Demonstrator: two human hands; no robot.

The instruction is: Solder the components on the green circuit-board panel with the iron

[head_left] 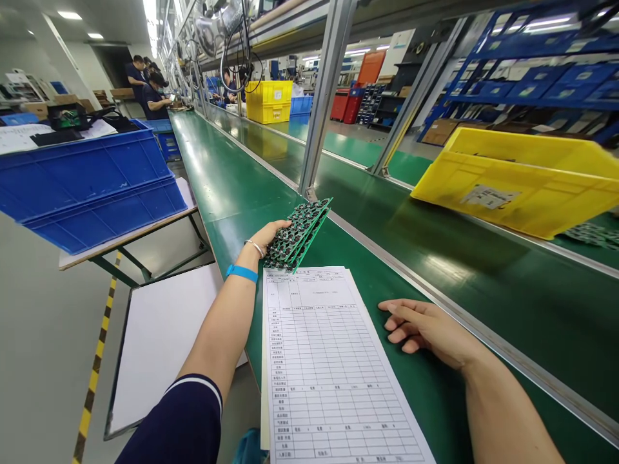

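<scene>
My left hand (271, 237) grips a small stack of green circuit boards (298, 233) crowded with dark round parts. The boards are tilted, at the far end of a printed form (333, 361) on the green bench. Part of the left hand's fingers is hidden behind the boards. To the right of the form, my right hand (418, 328) hovers over or rests on the bench, its fingers loosely spread and nothing in them. The form is a paper table with rows and columns, lying on other sheets.
Blue crates (97, 180) stand on a side table at the left. A yellow bin (512, 177) is on the right, with more boards (592, 233) beside it. A metal post (326, 96) rises from the bench's rail. Several people (149, 90) are in the background.
</scene>
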